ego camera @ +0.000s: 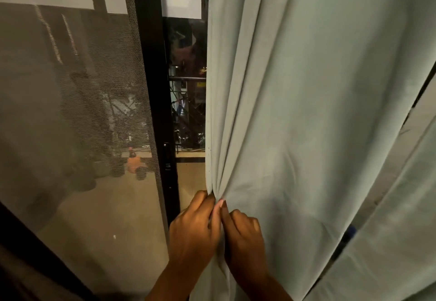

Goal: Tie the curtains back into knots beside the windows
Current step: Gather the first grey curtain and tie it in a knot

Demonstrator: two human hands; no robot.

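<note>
1. Night-time glazing with a dark frame upright (155, 93) at centre; mesh screen (70, 112) from 9 to 11 o'clock, dim street clutter behind it.
2. Pale green curtain (306, 112) hanging from 12 down to 5 o'clock, leading edge just beside the frame, folds converging toward the hands at 6 o'clock.
3. Left hand (192, 230) low at 6 o'clock, fingers curled, pinching the gathered leading edge of the cloth.
4. Right hand (245, 237) touching the left at its right side, fingers likewise curled and pinching the same bunch — thumb positions hidden behind the fabric.
5. Judged step: gathering the panel into a rope, knot not yet begun. Recommended: draw in the full width fold by fold, hold the bunch firm in one hand, then loop the tail round and through, snug but not strained at the top.
6. Second drape (401, 206) at 3 to 5 o'clock, overlapping close by — risk of catching it in the gather.
7. Latch (168, 166) on the frame near the hands; possible snag for the curtain edge.
</note>
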